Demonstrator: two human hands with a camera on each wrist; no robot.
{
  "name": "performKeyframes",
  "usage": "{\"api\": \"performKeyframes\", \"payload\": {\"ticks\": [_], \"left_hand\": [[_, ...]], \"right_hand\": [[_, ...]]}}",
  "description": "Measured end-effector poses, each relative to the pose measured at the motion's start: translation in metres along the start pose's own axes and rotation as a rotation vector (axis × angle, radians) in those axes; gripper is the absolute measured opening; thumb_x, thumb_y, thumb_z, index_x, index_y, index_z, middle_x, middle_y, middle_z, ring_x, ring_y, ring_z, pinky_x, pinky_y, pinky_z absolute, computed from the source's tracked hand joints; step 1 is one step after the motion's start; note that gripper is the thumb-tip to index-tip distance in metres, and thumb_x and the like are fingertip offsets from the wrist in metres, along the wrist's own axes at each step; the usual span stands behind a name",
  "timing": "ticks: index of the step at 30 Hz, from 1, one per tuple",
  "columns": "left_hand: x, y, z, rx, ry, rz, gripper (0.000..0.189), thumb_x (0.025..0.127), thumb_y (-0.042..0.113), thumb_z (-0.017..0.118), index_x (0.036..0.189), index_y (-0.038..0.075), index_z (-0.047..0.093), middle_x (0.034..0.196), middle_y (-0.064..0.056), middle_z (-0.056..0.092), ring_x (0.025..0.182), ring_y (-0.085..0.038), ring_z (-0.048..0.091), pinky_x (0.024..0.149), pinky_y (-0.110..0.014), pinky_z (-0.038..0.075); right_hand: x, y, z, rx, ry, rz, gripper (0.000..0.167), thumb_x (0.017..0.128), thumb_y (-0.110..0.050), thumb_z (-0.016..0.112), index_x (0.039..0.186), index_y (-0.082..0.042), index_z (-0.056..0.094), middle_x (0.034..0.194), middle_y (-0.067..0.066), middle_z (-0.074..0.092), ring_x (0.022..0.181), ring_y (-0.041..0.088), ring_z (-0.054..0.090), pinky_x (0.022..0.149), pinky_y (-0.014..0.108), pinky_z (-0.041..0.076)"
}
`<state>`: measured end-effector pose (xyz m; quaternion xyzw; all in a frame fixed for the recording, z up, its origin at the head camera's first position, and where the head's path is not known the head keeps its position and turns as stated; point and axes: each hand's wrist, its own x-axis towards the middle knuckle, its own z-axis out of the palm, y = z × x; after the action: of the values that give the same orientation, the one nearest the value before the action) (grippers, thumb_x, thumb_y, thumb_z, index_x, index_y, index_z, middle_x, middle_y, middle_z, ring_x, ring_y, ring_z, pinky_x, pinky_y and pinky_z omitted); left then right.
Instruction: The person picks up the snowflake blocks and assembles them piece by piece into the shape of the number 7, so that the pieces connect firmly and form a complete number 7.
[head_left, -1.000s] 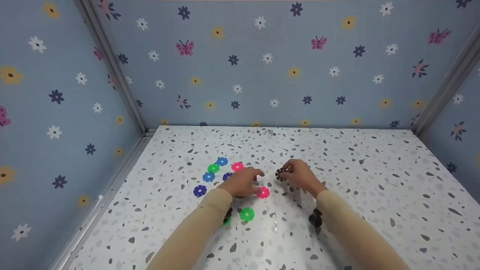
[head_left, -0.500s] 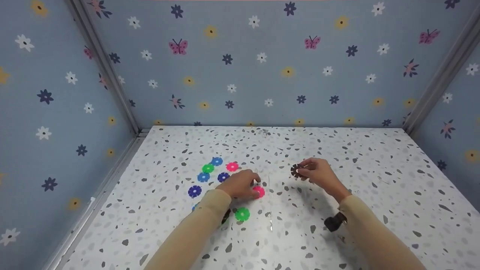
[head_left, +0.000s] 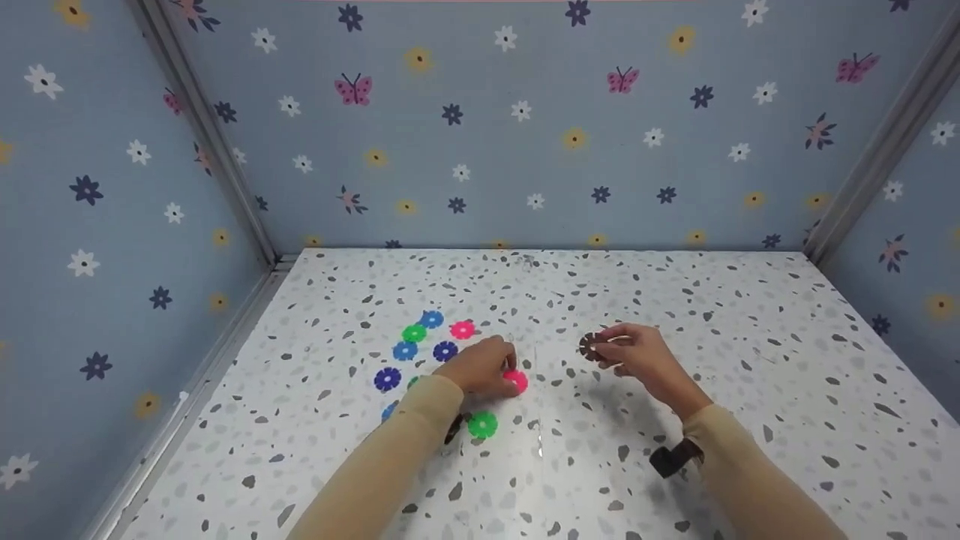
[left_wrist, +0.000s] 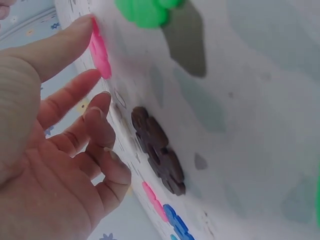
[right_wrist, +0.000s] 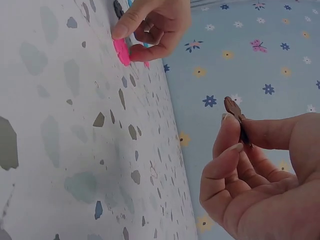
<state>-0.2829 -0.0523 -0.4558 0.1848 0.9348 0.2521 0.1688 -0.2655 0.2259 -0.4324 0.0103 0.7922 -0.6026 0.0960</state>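
My right hand point(head_left: 649, 364) pinches a brown notched plastic disc point(head_left: 587, 346) between thumb and fingers, above the table. Seen from the right wrist, that brown disc point(right_wrist: 233, 107) stands edge-on at the fingertips. On the table, my left hand point(head_left: 484, 367) has its thumb and index finger at opposite edges of a pink notched disc point(head_left: 518, 382). The left wrist view shows this pink disc point(left_wrist: 100, 52) between those two fingertips, the other fingers loosely curled. Another brown disc point(left_wrist: 157, 152) lies under the left hand, mostly hidden from the head view.
Several loose discs lie left of the hands, among them a dark blue disc point(head_left: 388, 379), a light blue disc point(head_left: 405, 350) and a pink disc point(head_left: 463, 329). A green disc point(head_left: 482, 424) lies nearer me. Patterned walls point(head_left: 525, 150) enclose the speckled table point(head_left: 712, 315).
My right hand has moved right with the brown disc, lifting it off the table, then lowered slightly. The left index finger has come in toward the pink disc. The head view has shifted slightly.
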Motion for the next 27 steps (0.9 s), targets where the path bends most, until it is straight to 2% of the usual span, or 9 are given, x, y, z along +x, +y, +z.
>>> {"api": "performKeyframes", "payload": {"ticks": [8, 12, 15, 20, 22, 27], "left_hand": [[-0.004, 0.0, 0.003, -0.055, -0.008, 0.028, 0.03, 0.087, 0.026, 0.076, 0.107, 0.025, 0.055, 0.091, 0.001, 0.059, 0.081, -0.018, 0.057, 0.071, -0.034, 0.048], [-0.005, -0.001, 0.003, -0.096, 0.003, 0.093, 0.027, 0.09, 0.022, 0.073, 0.112, 0.026, 0.058, 0.092, 0.003, 0.06, 0.081, -0.016, 0.057, 0.073, -0.033, 0.049], [-0.007, -0.001, 0.0, -0.149, 0.037, 0.144, 0.025, 0.091, 0.019, 0.073, 0.113, 0.023, 0.062, 0.093, 0.005, 0.061, 0.083, -0.014, 0.058, 0.075, -0.031, 0.05], [-0.015, 0.003, -0.008, -0.205, 0.114, 0.205, 0.009, 0.092, 0.02, 0.072, 0.099, 0.018, 0.067, 0.089, 0.006, 0.063, 0.078, -0.014, 0.058, 0.071, -0.029, 0.052], [-0.019, 0.006, -0.011, -0.203, 0.145, 0.24, 0.004, 0.094, 0.02, 0.069, 0.095, 0.018, 0.067, 0.089, 0.004, 0.065, 0.077, -0.013, 0.058, 0.07, -0.028, 0.051], [-0.03, 0.015, -0.012, -0.149, 0.239, 0.353, 0.006, 0.099, 0.022, 0.063, 0.1, 0.016, 0.065, 0.091, 0.001, 0.068, 0.076, -0.009, 0.059, 0.068, -0.025, 0.051]], "right_hand": [[0.0, 0.002, 0.016, 0.043, -0.04, -0.009, 0.024, 0.094, -0.004, 0.063, 0.115, 0.007, 0.059, 0.093, 0.011, 0.071, 0.073, 0.016, 0.065, 0.062, 0.026, 0.052], [-0.002, 0.003, 0.02, 0.048, -0.047, -0.019, 0.023, 0.094, -0.003, 0.063, 0.114, 0.007, 0.06, 0.091, 0.01, 0.069, 0.073, 0.016, 0.064, 0.061, 0.026, 0.052], [-0.004, 0.0, 0.022, 0.066, -0.043, -0.023, 0.022, 0.094, -0.004, 0.063, 0.114, 0.006, 0.06, 0.092, 0.01, 0.068, 0.074, 0.016, 0.063, 0.062, 0.026, 0.052], [-0.01, -0.008, 0.025, 0.12, -0.061, -0.043, 0.021, 0.096, -0.006, 0.063, 0.113, 0.005, 0.06, 0.093, 0.011, 0.067, 0.075, 0.016, 0.061, 0.063, 0.026, 0.051], [-0.012, -0.011, 0.027, 0.146, -0.079, -0.058, 0.02, 0.096, -0.007, 0.062, 0.113, 0.005, 0.06, 0.093, 0.012, 0.068, 0.074, 0.017, 0.061, 0.06, 0.025, 0.049], [-0.017, -0.014, 0.038, 0.202, -0.103, -0.095, 0.02, 0.097, -0.007, 0.062, 0.111, 0.006, 0.06, 0.092, 0.015, 0.07, 0.072, 0.018, 0.06, 0.057, 0.023, 0.046]]}}
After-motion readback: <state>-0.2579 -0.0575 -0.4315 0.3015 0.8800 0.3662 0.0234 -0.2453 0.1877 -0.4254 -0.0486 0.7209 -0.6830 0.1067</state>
